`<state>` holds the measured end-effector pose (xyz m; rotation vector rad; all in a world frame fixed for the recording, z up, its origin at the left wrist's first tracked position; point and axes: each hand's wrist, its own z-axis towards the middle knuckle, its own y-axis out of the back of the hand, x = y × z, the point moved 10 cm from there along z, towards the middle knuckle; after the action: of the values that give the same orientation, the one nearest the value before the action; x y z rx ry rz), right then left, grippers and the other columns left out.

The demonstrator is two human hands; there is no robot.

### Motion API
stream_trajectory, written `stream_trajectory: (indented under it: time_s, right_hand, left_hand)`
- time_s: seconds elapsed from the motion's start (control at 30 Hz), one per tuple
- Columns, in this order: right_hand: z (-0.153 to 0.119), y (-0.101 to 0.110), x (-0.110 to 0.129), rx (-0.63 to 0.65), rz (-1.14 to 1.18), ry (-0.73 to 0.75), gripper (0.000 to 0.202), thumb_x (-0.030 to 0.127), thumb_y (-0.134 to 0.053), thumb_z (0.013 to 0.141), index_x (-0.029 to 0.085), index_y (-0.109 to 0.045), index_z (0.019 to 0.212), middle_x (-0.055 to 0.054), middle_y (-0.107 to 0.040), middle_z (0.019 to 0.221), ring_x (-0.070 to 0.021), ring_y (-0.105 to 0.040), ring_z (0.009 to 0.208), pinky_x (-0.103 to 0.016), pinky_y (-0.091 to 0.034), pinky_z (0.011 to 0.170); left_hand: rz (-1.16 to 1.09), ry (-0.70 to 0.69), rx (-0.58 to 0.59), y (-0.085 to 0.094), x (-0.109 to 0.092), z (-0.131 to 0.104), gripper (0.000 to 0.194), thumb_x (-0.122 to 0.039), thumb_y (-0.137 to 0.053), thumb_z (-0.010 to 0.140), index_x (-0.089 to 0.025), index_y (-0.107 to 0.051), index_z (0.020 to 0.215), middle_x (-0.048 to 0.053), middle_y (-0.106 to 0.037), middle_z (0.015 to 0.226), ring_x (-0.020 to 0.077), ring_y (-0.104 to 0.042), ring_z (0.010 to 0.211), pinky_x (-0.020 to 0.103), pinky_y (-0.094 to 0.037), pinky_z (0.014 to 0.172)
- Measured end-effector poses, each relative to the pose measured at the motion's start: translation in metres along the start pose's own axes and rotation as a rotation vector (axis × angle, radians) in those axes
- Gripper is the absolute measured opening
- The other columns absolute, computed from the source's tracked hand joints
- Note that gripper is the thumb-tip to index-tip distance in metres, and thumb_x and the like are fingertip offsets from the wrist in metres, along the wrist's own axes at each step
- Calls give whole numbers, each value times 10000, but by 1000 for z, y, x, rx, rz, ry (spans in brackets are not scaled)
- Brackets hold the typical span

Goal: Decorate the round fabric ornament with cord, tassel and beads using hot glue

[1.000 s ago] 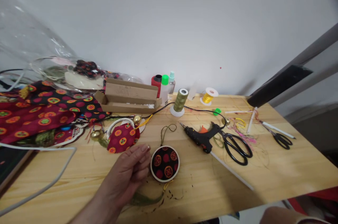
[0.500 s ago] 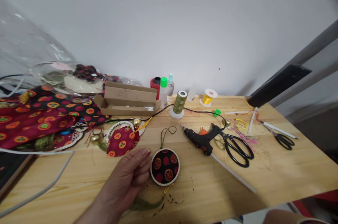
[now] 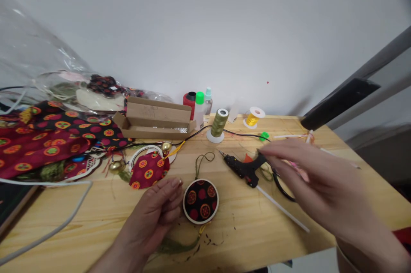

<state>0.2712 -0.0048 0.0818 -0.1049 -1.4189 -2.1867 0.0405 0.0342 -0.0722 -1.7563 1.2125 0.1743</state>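
Note:
My left hand (image 3: pixel 157 211) is closed in a pinch at the front of the table, with a tiny pale bead (image 3: pixel 180 182) at the fingertips. Just right of it lies a round pendant (image 3: pixel 201 202) with dark flowered fabric in a pale rim, an olive loop above and a green tassel below. My right hand (image 3: pixel 316 183), blurred by motion, reaches in from the right with its fingers stretched out. Its fingertips are at the handle end of a black hot glue gun (image 3: pixel 242 169), which has a white glue stick (image 3: pixel 284 208) in its back. The hand covers most of the black scissors (image 3: pixel 282 187).
Behind stand an olive thread spool (image 3: pixel 218 124), a green-capped bottle (image 3: pixel 199 112) and a yellow thread spool (image 3: pixel 253 118). An open cardboard box (image 3: pixel 157 116) holds small shiny beads. Patterned fabric (image 3: pixel 48 144) and a maroon fabric pendant (image 3: pixel 149 170) lie left. The gun's black cord (image 3: pixel 244 135) crosses the table.
My right hand has come in from the right to the glue gun's handle, over the scissors. My left hand keeps its pinch beside the pendant.

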Motion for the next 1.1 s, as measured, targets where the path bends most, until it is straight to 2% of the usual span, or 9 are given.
stream_trajectory:
  time_s: [0.07,0.17,0.33,0.47,0.6,0.77,0.9,1.0,1.1]
  right_hand:
    - [20,-17,2,197,-134,29,478,66,-451,882,262,-525,1312,-75,-560,1334,-276,-508,1211,-494,-439,999]
    - [18,-47,-17,412,-301,41,628,-44,-374,806,207,-453,1376,-93,-504,1401,-308,-409,1294,-559,-398,1010]
    - [7,-78,-28,545,-222,132,437,15,-451,833,141,-546,1241,-152,-569,1254,-281,-476,1179,-494,-417,1001]
    - [13,-83,-21,542,-169,163,333,25,-467,835,134,-573,1131,-153,-589,1145,-273,-510,1096,-477,-437,971]
    - [13,-79,-16,535,-85,178,277,74,-480,858,150,-550,1115,-141,-582,1116,-255,-538,1070,-434,-473,949]
    - [10,-55,-19,441,6,144,465,52,-479,799,201,-466,1239,-128,-531,1268,-263,-508,1201,-442,-460,991]
    - [13,-31,-15,298,207,106,518,108,-584,770,223,-462,1259,-122,-532,1310,-285,-508,1221,-432,-455,992]
    - [17,-24,-12,211,370,16,427,106,-585,775,233,-544,1180,-95,-598,1225,-265,-586,1106,-406,-485,932]
    - [21,-27,-6,175,465,-26,271,107,-548,798,241,-623,1021,-61,-662,1065,-247,-618,1010,-384,-493,877]
  left_hand:
    - [3,9,1,-1,0,-1,491,-309,-873,575,-164,-405,546,-121,-277,506,6,-146,427,119,-129,350]
    - [-4,12,3,-4,-1,-1,477,-301,-869,579,-162,-414,543,-119,-291,498,4,-156,416,116,-130,343]
    - [3,-24,20,-6,-4,0,421,-273,-858,592,-148,-458,546,-105,-358,486,-3,-191,394,111,-145,336]
    - [46,-49,12,-4,-6,1,368,-290,-834,624,-138,-505,560,-87,-425,486,-8,-209,377,110,-155,331]
    - [73,-62,-9,-2,-8,1,357,-319,-856,577,-122,-559,576,-70,-489,500,-19,-222,370,100,-162,329]
    - [69,-63,-19,-4,-8,-1,348,-327,-866,554,-120,-589,594,-66,-505,505,-20,-225,367,96,-164,323]
    - [88,-84,-40,-4,-9,-2,324,-314,-855,571,-114,-600,591,-58,-508,509,-16,-240,373,93,-174,327]
    - [110,-118,-67,-4,-12,-4,304,-307,-849,580,-110,-617,586,-51,-508,498,-10,-253,373,100,-187,325]
    - [144,-157,-114,-2,-15,-6,272,-297,-845,580,-106,-653,596,-43,-526,484,-3,-282,367,110,-206,324]
